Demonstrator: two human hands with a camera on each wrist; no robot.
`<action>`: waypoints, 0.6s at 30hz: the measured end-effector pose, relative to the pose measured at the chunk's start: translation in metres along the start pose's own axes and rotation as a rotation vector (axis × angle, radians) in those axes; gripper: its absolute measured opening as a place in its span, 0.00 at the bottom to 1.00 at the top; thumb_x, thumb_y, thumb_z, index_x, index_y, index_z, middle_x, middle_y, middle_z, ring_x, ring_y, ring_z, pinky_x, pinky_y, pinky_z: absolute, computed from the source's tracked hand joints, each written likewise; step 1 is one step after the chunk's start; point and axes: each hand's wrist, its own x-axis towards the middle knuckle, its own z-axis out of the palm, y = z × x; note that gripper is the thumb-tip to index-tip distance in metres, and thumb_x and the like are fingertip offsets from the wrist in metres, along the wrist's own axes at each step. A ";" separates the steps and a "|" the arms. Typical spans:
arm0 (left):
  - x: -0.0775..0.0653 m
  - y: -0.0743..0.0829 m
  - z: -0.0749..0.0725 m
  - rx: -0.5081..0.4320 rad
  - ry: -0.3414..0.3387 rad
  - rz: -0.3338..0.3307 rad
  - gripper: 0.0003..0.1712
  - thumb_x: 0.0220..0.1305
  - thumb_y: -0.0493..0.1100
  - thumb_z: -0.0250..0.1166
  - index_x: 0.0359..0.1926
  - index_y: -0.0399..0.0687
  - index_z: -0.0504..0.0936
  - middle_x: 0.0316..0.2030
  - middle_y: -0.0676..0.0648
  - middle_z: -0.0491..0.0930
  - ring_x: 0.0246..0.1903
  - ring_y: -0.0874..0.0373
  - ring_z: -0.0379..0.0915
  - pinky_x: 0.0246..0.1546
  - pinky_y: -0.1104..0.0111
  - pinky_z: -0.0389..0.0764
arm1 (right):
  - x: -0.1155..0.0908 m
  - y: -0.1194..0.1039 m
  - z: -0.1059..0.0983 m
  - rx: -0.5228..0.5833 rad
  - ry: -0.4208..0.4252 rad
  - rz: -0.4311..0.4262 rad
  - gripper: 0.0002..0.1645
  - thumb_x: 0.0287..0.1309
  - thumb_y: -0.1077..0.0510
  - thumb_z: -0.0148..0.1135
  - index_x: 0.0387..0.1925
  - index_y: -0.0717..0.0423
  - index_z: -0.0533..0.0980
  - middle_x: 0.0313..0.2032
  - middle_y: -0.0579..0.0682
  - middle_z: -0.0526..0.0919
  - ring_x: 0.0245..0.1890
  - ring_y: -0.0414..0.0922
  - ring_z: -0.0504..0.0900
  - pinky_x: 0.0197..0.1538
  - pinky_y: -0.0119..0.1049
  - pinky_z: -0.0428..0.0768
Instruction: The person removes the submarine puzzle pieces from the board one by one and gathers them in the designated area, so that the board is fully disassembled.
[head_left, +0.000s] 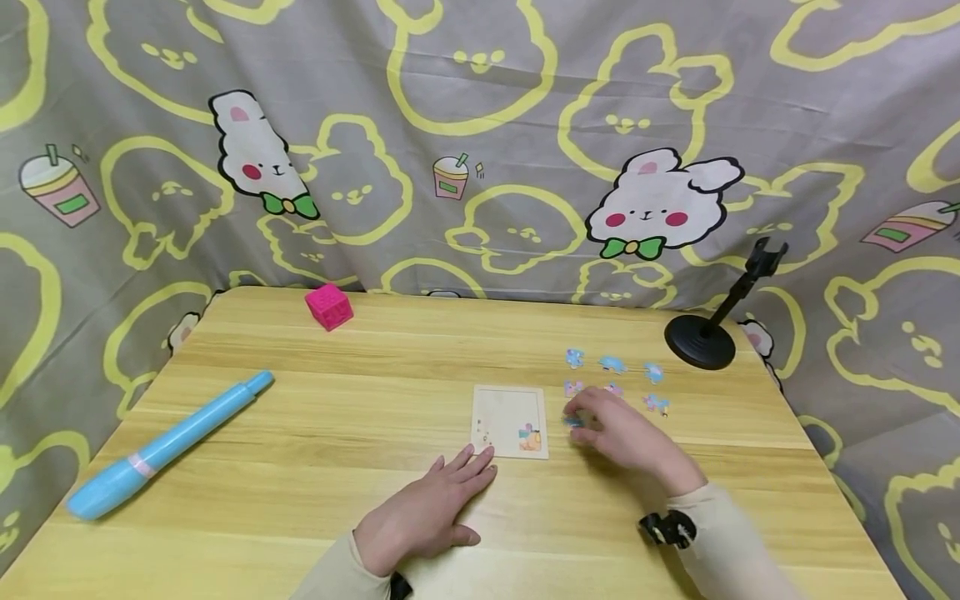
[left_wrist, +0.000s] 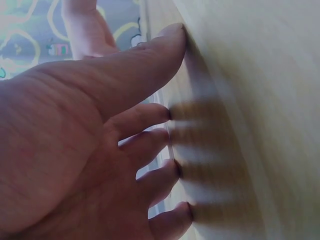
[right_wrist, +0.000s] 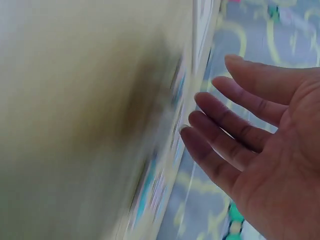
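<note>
A small square puzzle board (head_left: 506, 408) lies mid-table, with a puzzle piece (head_left: 532, 438) set in its lower right corner. My left hand (head_left: 435, 510) rests on the table with fingers spread, fingertips right at the board's near edge. Just right of the board, my right hand (head_left: 626, 429) hovers low over a blue puzzle piece (head_left: 573, 422), partly covered by the fingers. The right wrist view shows those fingers loosely extended with nothing between them. Beyond this hand lie several blue and pink puzzle pieces (head_left: 612, 364) in loose rows.
A black stand (head_left: 700, 342) with a round base is at the back right. At the back left sits a pink cube (head_left: 329, 307). A long blue pen-shaped object (head_left: 176, 442) lies along the left side. A patterned curtain (head_left: 510, 225) hangs behind the table.
</note>
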 end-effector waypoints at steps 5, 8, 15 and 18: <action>0.000 0.000 -0.002 0.007 0.009 0.017 0.46 0.56 0.52 0.72 0.72 0.42 0.65 0.74 0.45 0.53 0.72 0.45 0.48 0.66 0.46 0.60 | 0.010 -0.025 0.018 -0.045 -0.044 -0.090 0.16 0.57 0.62 0.69 0.48 0.59 0.79 0.48 0.50 0.77 0.54 0.51 0.74 0.57 0.50 0.74; -0.001 0.000 -0.002 0.010 0.010 0.014 0.46 0.56 0.52 0.73 0.72 0.42 0.65 0.74 0.45 0.54 0.72 0.46 0.48 0.66 0.46 0.60 | 0.015 -0.034 0.026 -0.066 -0.062 -0.107 0.20 0.56 0.61 0.70 0.50 0.61 0.78 0.48 0.50 0.76 0.51 0.49 0.74 0.54 0.48 0.75; -0.001 0.002 -0.002 0.013 0.005 -0.017 0.47 0.55 0.54 0.73 0.72 0.45 0.66 0.75 0.48 0.53 0.73 0.48 0.47 0.67 0.49 0.59 | 0.021 -0.044 0.035 -0.117 -0.085 -0.117 0.24 0.52 0.59 0.74 0.51 0.61 0.78 0.46 0.47 0.72 0.45 0.45 0.70 0.44 0.40 0.74; -0.001 0.002 -0.002 0.022 0.012 -0.017 0.48 0.54 0.54 0.74 0.72 0.45 0.66 0.74 0.48 0.54 0.72 0.48 0.48 0.67 0.49 0.60 | 0.022 -0.045 0.036 -0.129 -0.084 -0.127 0.24 0.51 0.61 0.75 0.50 0.60 0.78 0.45 0.47 0.71 0.43 0.44 0.69 0.41 0.38 0.73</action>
